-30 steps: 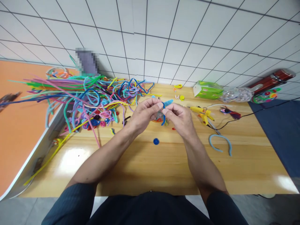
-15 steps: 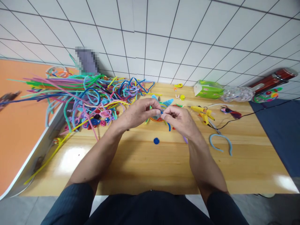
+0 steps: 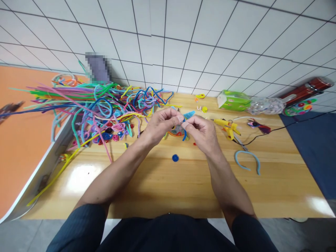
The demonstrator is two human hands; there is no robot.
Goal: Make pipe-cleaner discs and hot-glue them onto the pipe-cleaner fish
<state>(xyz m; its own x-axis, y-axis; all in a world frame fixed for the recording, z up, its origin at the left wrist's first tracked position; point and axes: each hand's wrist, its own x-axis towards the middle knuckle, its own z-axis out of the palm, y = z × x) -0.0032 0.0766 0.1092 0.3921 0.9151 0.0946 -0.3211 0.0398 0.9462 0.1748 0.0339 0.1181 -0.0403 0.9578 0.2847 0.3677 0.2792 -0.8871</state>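
My left hand [image 3: 160, 127] and my right hand [image 3: 201, 132] meet above the middle of the wooden table [image 3: 168, 189]. Both pinch a blue pipe cleaner [image 3: 188, 116]; its fuzzy light-blue end sticks up between the thumbs and a darker blue end curls down below them. Under the hands a small round colourful craft piece [image 3: 175, 132] lies on the table, partly hidden. A blue button [image 3: 175, 158] lies just in front of the hands.
A big tangled heap of coloured pipe cleaners [image 3: 99, 105] covers the back left. A yellow glue gun [image 3: 226, 126] with its black cable, a bent light-blue pipe cleaner [image 3: 248, 160], a green box [image 3: 233, 99] and a red tube [image 3: 304, 90] are at the right.
Both hands dipped toward the table half a second ago and have risen again. The pipe cleaner's light-blue end shows above the fingers once more.
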